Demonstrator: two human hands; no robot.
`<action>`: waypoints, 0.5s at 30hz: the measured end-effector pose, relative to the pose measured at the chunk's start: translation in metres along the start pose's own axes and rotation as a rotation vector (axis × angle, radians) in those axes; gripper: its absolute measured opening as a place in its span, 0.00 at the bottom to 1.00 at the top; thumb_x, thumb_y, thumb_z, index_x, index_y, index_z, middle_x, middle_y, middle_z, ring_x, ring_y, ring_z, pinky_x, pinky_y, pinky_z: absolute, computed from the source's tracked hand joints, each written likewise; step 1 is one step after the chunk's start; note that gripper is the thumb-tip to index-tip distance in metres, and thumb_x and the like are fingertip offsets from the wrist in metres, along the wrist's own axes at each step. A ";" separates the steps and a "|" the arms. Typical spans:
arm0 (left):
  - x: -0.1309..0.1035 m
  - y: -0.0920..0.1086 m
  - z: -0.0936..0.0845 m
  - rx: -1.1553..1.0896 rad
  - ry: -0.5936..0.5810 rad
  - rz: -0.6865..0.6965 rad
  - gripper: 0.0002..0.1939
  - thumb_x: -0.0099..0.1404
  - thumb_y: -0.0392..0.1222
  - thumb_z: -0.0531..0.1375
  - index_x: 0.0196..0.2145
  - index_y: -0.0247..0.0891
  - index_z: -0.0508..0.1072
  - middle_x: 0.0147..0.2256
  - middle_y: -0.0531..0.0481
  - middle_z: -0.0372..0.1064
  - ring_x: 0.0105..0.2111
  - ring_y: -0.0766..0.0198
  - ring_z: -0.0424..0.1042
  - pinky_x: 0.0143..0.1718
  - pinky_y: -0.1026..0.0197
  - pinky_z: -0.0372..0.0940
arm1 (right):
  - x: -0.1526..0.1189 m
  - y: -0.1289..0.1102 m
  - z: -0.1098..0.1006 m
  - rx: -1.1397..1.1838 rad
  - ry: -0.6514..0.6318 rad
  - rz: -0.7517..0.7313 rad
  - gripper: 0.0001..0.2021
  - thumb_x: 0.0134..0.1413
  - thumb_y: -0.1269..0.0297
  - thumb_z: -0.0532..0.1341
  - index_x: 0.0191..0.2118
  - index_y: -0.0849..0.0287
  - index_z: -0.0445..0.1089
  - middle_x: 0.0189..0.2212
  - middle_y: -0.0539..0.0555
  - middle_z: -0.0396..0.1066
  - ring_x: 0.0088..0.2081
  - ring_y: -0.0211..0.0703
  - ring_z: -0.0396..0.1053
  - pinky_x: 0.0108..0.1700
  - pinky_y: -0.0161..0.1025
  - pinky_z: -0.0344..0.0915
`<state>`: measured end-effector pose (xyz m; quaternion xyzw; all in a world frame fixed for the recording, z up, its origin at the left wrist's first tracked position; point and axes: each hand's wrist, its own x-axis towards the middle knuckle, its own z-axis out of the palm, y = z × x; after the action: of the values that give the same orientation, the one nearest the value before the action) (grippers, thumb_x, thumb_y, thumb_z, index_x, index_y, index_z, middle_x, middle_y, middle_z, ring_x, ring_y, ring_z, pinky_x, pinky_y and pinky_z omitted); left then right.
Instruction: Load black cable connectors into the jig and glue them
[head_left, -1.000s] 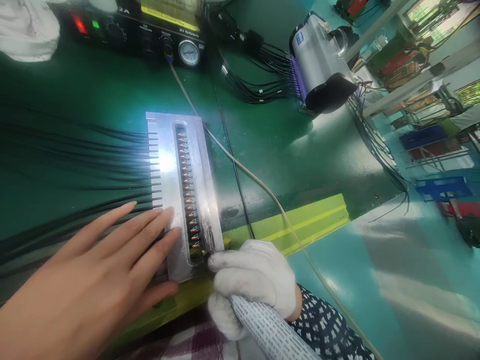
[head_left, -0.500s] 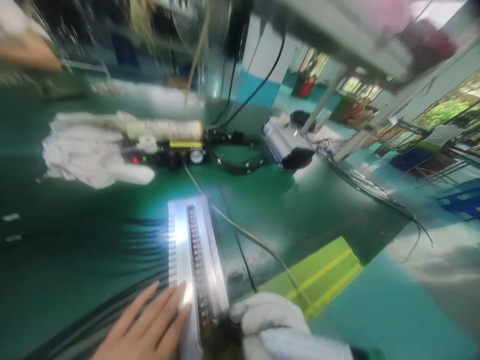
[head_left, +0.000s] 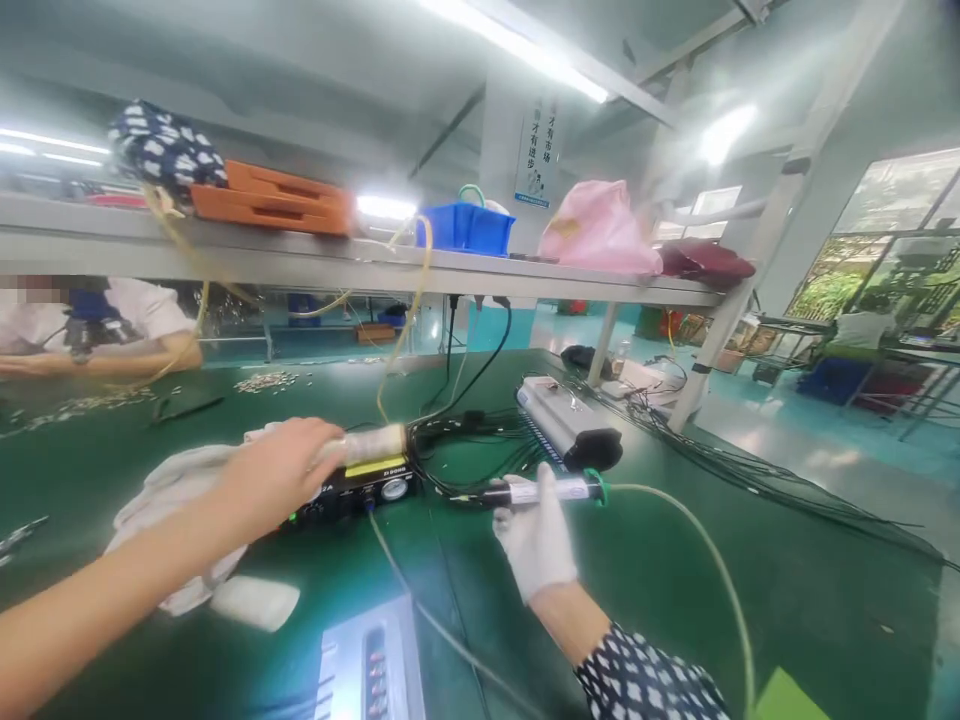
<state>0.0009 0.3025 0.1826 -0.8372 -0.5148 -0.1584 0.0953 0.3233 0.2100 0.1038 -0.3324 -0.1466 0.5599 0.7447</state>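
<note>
My bare left hand [head_left: 296, 455] reaches across to a black control box [head_left: 367, 492] with a round gauge. Its fingers are closed about the left end of a pale cylinder [head_left: 375, 443] lying on top of that box; the fingertips are partly hidden. In a white glove, my right hand [head_left: 536, 530] grips a dispensing syringe [head_left: 551, 490] held nearly level above the table. A green cap with a pale hose [head_left: 705, 515] is at the syringe's right end. Below, at the picture's bottom edge, lies a brightly lit metal fixture [head_left: 371, 660] with a slot of small parts.
A white cloth [head_left: 172, 490] and a white cylinder [head_left: 255, 602] lie left of the box. Black cables [head_left: 480, 430] run behind it to a silver device [head_left: 566, 420]. A shelf [head_left: 480, 268] with bins spans above. Another person [head_left: 142, 325] sits at the far left.
The view has tilted up. My left hand has left the metal fixture and reached the pale cylinder on the box. My right hand has risen away from the fixture with the syringe.
</note>
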 end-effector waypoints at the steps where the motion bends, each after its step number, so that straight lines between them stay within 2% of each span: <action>1: 0.030 -0.003 0.012 0.016 -0.052 0.001 0.22 0.78 0.57 0.60 0.58 0.39 0.77 0.58 0.40 0.79 0.59 0.46 0.77 0.63 0.39 0.72 | 0.015 0.003 0.012 0.010 0.010 0.018 0.28 0.57 0.33 0.73 0.34 0.56 0.73 0.25 0.50 0.76 0.19 0.34 0.64 0.22 0.32 0.60; 2: 0.055 -0.005 0.027 0.024 -0.108 0.009 0.23 0.76 0.56 0.65 0.60 0.38 0.76 0.60 0.39 0.77 0.60 0.46 0.76 0.65 0.37 0.71 | 0.029 0.007 0.024 0.018 0.016 0.028 0.28 0.58 0.33 0.73 0.34 0.57 0.73 0.24 0.48 0.74 0.19 0.35 0.65 0.22 0.31 0.60; 4: 0.086 -0.008 0.059 0.031 -0.200 0.007 0.25 0.74 0.54 0.69 0.61 0.39 0.75 0.62 0.40 0.75 0.60 0.47 0.76 0.64 0.35 0.73 | 0.054 0.015 0.047 0.020 0.015 0.030 0.27 0.60 0.35 0.72 0.35 0.57 0.74 0.22 0.48 0.72 0.19 0.35 0.67 0.22 0.30 0.59; 7: 0.102 -0.016 0.090 0.009 -0.273 0.016 0.23 0.75 0.52 0.69 0.61 0.39 0.75 0.61 0.41 0.75 0.58 0.48 0.77 0.61 0.37 0.75 | 0.085 0.026 0.070 -0.003 0.030 0.031 0.24 0.62 0.39 0.71 0.36 0.59 0.75 0.22 0.48 0.72 0.18 0.35 0.67 0.21 0.30 0.58; 11: 0.099 -0.035 0.099 -0.088 -0.271 0.108 0.24 0.75 0.51 0.69 0.63 0.40 0.74 0.62 0.41 0.75 0.60 0.47 0.76 0.63 0.36 0.74 | 0.114 0.044 0.087 -0.063 0.064 0.033 0.21 0.72 0.46 0.63 0.35 0.59 0.73 0.22 0.48 0.72 0.18 0.35 0.67 0.21 0.30 0.57; 15: 0.091 -0.049 0.099 -0.172 -0.237 0.144 0.26 0.75 0.51 0.68 0.65 0.40 0.72 0.63 0.40 0.73 0.62 0.46 0.75 0.65 0.34 0.72 | 0.122 0.071 0.102 -0.184 0.027 0.071 0.21 0.80 0.52 0.53 0.38 0.60 0.73 0.25 0.49 0.74 0.19 0.34 0.66 0.23 0.31 0.59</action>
<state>0.0119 0.4326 0.1238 -0.8897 -0.4457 -0.0950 -0.0270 0.2512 0.3680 0.1138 -0.4118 -0.1754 0.5654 0.6928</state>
